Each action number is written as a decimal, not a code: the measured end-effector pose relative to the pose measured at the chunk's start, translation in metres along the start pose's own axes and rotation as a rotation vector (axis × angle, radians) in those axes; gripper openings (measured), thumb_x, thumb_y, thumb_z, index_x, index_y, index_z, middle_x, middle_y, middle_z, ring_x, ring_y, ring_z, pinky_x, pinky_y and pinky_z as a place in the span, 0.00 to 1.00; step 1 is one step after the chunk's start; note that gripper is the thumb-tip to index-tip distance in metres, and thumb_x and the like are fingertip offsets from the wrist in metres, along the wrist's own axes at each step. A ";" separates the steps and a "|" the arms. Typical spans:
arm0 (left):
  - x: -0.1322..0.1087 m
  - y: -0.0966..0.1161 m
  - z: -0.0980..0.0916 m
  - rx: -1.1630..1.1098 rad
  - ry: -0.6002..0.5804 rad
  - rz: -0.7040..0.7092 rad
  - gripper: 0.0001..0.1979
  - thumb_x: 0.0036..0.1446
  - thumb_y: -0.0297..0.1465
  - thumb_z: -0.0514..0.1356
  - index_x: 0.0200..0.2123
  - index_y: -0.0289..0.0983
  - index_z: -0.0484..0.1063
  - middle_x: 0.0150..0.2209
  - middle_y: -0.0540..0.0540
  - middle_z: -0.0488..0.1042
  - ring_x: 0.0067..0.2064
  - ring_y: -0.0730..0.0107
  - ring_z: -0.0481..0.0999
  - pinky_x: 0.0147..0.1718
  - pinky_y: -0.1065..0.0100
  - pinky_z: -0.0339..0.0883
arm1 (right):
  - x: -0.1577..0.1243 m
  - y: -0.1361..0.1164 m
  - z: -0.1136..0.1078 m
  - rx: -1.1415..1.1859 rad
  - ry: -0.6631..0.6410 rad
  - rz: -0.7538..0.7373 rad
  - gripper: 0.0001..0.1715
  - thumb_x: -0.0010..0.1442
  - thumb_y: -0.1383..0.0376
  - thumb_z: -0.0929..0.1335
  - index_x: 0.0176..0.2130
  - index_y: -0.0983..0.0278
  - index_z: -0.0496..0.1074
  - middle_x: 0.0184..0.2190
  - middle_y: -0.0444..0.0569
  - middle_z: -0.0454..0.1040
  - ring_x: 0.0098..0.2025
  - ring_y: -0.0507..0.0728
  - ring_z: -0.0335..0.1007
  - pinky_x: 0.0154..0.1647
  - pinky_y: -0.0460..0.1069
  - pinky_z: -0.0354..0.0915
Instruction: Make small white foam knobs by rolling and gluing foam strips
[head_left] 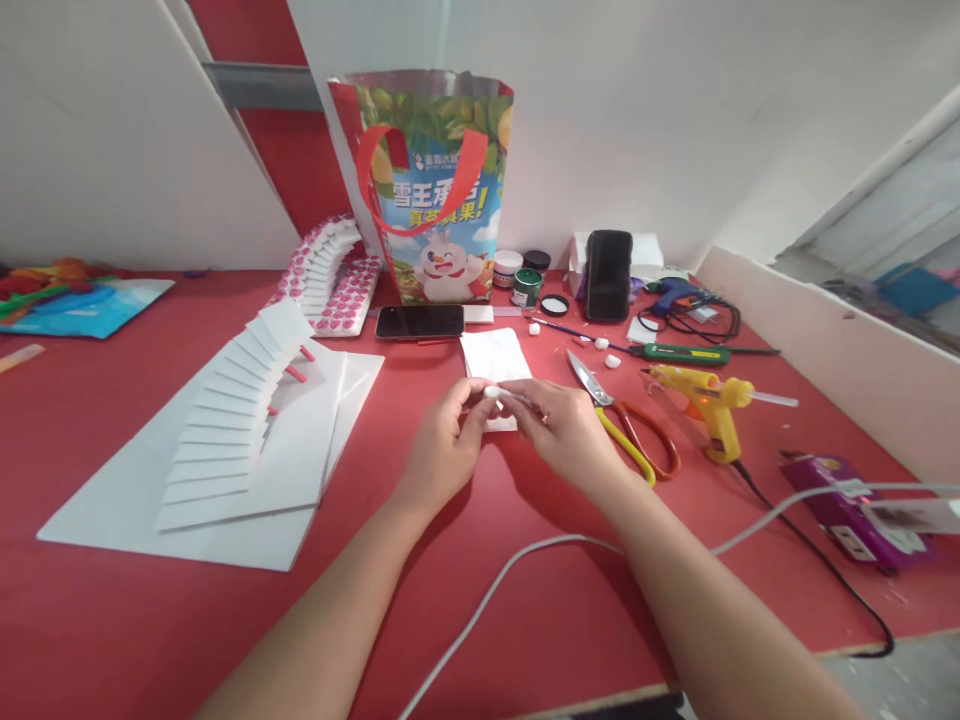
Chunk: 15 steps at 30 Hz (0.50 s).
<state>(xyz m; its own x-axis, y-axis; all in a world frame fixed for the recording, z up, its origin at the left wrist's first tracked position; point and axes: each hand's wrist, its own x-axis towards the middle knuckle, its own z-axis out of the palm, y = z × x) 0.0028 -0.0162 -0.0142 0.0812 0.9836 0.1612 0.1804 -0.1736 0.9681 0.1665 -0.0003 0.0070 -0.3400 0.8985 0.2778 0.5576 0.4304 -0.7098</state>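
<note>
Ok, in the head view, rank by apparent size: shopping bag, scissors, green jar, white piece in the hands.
1. Shopping bag
2. Scissors
3. Green jar
4. White piece, judged only by what shows; it's partly hidden

"雪王", "果!" on shopping bag [442, 190]

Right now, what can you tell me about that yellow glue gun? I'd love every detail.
The yellow glue gun looks plastic and lies on the red tabletop, right of the scissors, its nozzle pointing left in the picture and its grip toward the viewer. An orange patch shows under the body. A translucent stick juts from the back; a black cord leaves the grip's base. Nobody is holding it. I can't tell whether it is hot.
</note>
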 end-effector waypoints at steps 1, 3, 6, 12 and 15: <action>-0.001 0.001 0.001 0.009 0.009 0.000 0.12 0.66 0.40 0.56 0.42 0.39 0.71 0.36 0.47 0.77 0.38 0.67 0.77 0.40 0.67 0.72 | 0.000 -0.001 0.000 -0.011 0.007 0.017 0.13 0.69 0.63 0.64 0.40 0.63 0.76 0.32 0.49 0.80 0.31 0.53 0.74 0.33 0.46 0.64; -0.002 0.002 0.003 0.018 0.045 0.004 0.12 0.66 0.41 0.56 0.41 0.38 0.71 0.36 0.47 0.77 0.37 0.68 0.77 0.39 0.68 0.73 | -0.001 -0.004 0.001 -0.031 0.036 0.054 0.14 0.68 0.61 0.64 0.34 0.64 0.74 0.26 0.47 0.78 0.27 0.52 0.71 0.30 0.46 0.61; -0.004 0.006 0.006 0.000 0.108 0.017 0.12 0.66 0.40 0.57 0.42 0.38 0.71 0.38 0.46 0.78 0.36 0.70 0.77 0.38 0.69 0.74 | -0.003 -0.009 0.005 -0.039 0.072 0.047 0.15 0.68 0.61 0.64 0.32 0.63 0.72 0.23 0.46 0.75 0.23 0.51 0.66 0.28 0.46 0.58; -0.007 0.009 0.007 0.026 0.195 0.061 0.11 0.64 0.38 0.59 0.41 0.37 0.74 0.36 0.47 0.80 0.32 0.71 0.78 0.36 0.69 0.76 | -0.006 -0.011 0.005 -0.026 0.028 -0.047 0.15 0.70 0.63 0.60 0.34 0.63 0.72 0.23 0.45 0.73 0.22 0.51 0.64 0.30 0.46 0.59; -0.008 0.003 0.009 0.142 0.249 0.159 0.10 0.65 0.37 0.58 0.42 0.39 0.76 0.36 0.47 0.81 0.33 0.70 0.79 0.37 0.68 0.77 | -0.006 -0.010 0.004 -0.020 0.017 -0.050 0.15 0.70 0.63 0.60 0.35 0.63 0.71 0.23 0.46 0.74 0.23 0.51 0.65 0.30 0.46 0.60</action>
<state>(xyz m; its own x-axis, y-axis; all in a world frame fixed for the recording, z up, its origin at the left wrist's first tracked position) 0.0117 -0.0252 -0.0140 -0.1202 0.9225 0.3669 0.3206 -0.3137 0.8938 0.1598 -0.0103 0.0099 -0.3549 0.8769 0.3240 0.5548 0.4765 -0.6820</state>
